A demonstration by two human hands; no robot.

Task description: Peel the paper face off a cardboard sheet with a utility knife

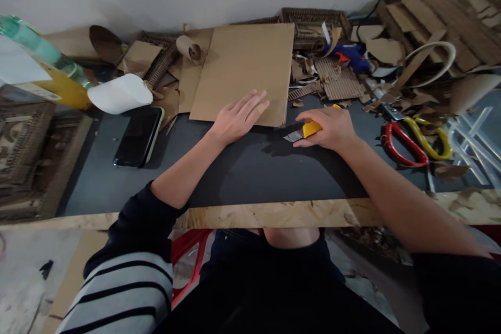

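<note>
My left hand [238, 117] lies flat with fingers stretched out on the near edge of a brown cardboard sheet [245, 62] on the dark table. My right hand [331, 128] is closed round a yellow utility knife [307, 130]. Its metal blade end points left, just off the sheet's lower right corner and low over the table top.
A black phone [139, 135] lies at the left, with a white paper roll [119, 93] and a yellow bottle [64, 88] behind it. Red and yellow scissors [415, 141] lie to the right. Cardboard scraps [338, 81], a blue glue gun [354, 55] and stacked strips crowd the back.
</note>
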